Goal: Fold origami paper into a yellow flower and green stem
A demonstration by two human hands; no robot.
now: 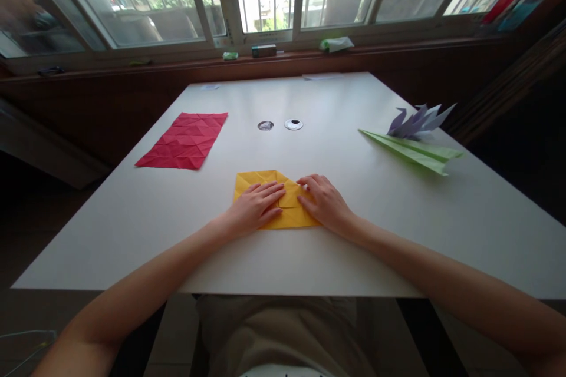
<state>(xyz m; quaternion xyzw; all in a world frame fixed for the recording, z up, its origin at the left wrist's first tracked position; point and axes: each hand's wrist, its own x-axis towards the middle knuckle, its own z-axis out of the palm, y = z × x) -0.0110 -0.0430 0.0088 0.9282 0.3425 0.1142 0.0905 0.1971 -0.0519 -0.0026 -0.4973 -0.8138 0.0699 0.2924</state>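
A partly folded yellow paper (260, 179) lies flat on the white table (309, 259) near its front edge. My left hand (256, 206) rests palm down on the paper's left half, fingers together and pointing right. My right hand (325, 200) presses flat on the paper's right side, fingers pointing left toward the middle fold. The fingertips of both hands nearly meet over a small folded flap at the centre. Neither hand grips anything; both lie spread on the sheet.
A creased red sheet (183, 140) lies at the left. A green folded paper plane (413, 153) and a purple folded figure (418, 121) sit at the right. Two round cable holes (280, 125) mark the table's middle. Small items line the window sill (265, 59).
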